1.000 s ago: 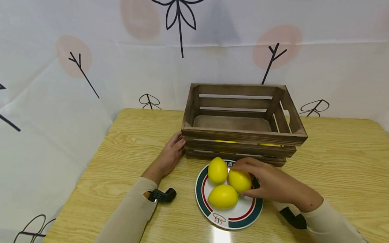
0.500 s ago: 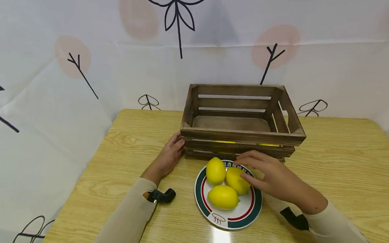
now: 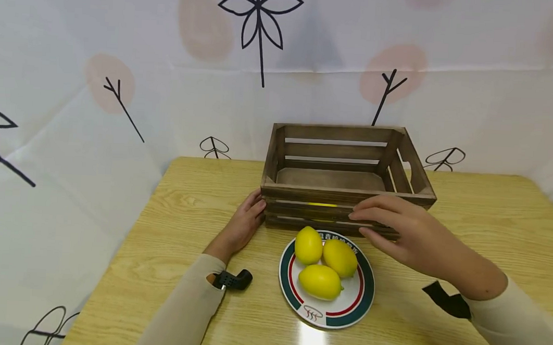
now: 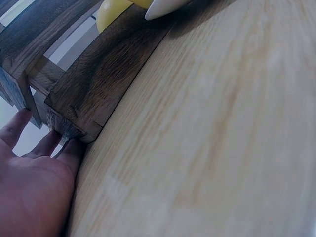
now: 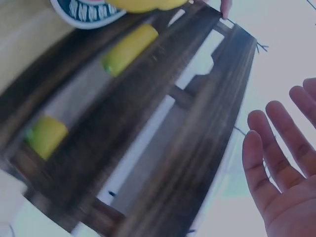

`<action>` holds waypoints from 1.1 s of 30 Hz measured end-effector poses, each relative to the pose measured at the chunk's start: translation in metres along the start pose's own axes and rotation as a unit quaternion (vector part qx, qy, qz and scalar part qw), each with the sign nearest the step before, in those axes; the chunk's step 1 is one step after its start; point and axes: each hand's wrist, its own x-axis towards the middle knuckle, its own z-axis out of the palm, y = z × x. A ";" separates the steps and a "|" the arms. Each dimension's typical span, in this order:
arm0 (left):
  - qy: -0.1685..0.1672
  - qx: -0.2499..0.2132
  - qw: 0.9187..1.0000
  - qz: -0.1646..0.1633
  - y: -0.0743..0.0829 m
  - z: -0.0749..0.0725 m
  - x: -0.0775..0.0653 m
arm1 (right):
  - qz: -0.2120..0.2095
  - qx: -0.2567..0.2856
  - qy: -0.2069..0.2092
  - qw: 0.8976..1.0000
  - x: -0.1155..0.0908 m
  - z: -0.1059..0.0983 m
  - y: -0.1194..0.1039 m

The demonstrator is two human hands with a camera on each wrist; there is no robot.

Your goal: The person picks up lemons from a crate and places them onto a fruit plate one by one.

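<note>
A dark wooden slatted crate (image 3: 346,176) stands at the back of the table. Yellow fruit shows through its front slats (image 5: 129,49). In front of it a white plate with green and red rim (image 3: 359,296) carries three lemons (image 3: 340,257). My left hand (image 3: 244,223) rests flat on the table, fingertips (image 4: 69,150) touching the crate's front left corner (image 4: 69,126). My right hand (image 3: 397,228) hovers open and empty just in front of the crate's front wall, above the plate's far right side, fingers (image 5: 269,163) straight.
The light wooden table (image 3: 489,225) has bare surface left and right of the crate. A white patterned cloth (image 3: 121,81) hangs behind and to the left. A black wrist mount (image 3: 233,279) sits at my left sleeve, another (image 3: 448,301) at the right.
My right hand let go of the right-hand lemon on the plate, lifted and moved back toward the crate front. The left hand stayed at the crate corner.
</note>
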 end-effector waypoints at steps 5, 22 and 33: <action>-0.005 0.000 1.000 0.000 0.002 0.000 0.000 | -0.017 -0.014 -0.013 1.000 0.016 -0.016 0.004; -0.001 -0.006 1.000 0.001 0.004 0.003 0.001 | 0.019 -0.072 -0.084 0.994 0.058 -0.054 0.027; 0.004 0.001 1.000 0.001 0.003 0.003 -0.001 | 0.139 -0.015 -0.206 0.969 0.094 -0.059 0.046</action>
